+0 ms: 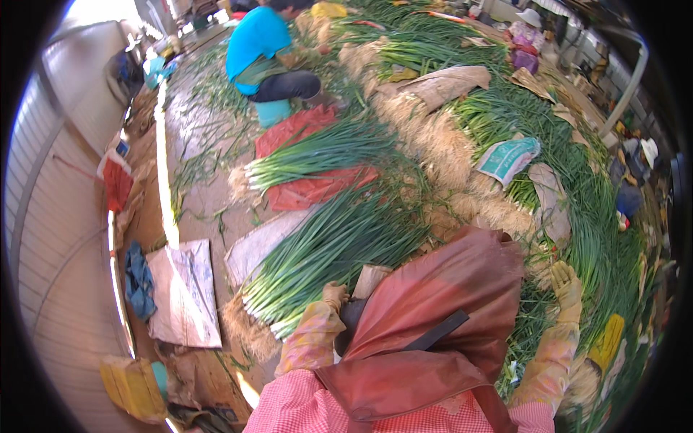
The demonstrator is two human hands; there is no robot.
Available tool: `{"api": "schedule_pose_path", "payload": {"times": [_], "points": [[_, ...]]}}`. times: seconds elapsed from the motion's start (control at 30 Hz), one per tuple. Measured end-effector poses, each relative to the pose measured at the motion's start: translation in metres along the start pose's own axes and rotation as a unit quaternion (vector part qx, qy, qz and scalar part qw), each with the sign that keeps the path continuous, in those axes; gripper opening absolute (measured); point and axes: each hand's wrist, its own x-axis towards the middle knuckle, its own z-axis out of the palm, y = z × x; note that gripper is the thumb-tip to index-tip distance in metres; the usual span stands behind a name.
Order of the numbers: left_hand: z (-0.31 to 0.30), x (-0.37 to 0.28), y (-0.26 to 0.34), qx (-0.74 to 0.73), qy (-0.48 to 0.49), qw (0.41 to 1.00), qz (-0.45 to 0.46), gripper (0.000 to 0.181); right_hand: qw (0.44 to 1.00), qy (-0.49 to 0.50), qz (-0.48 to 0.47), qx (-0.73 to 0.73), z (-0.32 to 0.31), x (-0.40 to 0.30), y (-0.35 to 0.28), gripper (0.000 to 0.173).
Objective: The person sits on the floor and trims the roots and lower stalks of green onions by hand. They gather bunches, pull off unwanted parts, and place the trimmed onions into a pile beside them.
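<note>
My left hand (335, 295), gloved, is beside my left leg with its fingers curled; whether anything is in it cannot be made out. Next to it lies a large heap of green onions (319, 254), white stems and pale roots (252, 327) towards the lower left. My right hand (566, 281), in a yellowish glove, is stretched out on the right with fingers extended and nothing visible in it. It is near the long pile of green onions (590, 243) on that side. A reddish-brown apron (438, 292) covers my lap, with a black strip (438, 330) lying across it.
A person in a blue shirt (254, 46) sits ahead near onions (319, 149) on a red sheet (325, 187). A green-and-white sack (509, 158) and a brown cloth (441, 86) lie on the right-hand pile. To the left are a pale sack (184, 292) and blue cloth (141, 281).
</note>
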Motion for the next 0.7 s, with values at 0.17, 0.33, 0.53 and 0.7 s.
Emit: {"api": "schedule_pose_path", "payload": {"times": [0.17, 0.33, 0.53, 0.7], "points": [[0.043, 0.003, 0.038, 0.054, -0.081, 0.978, -0.187, 0.043, 0.998, 0.047, -0.013, 0.044, -0.063, -0.031, 0.02, 0.046], [0.126, -0.038, 0.112, -0.041, -0.25, 0.967, -0.036, 0.061, 0.99, 0.078, -0.047, 0.108, -0.123, -0.069, 0.044, 0.048], [0.201, -0.091, 0.242, -0.005, -0.315, 0.931, 0.186, 0.048, 0.979, 0.15, 0.018, 0.139, -0.139, -0.053, 0.084, 0.047], [0.272, -0.172, 0.292, -0.114, -0.441, 0.843, 0.285, 0.019, 0.994, -0.06, -0.076, 0.058, -0.176, -0.05, 0.12, 0.042]]}}
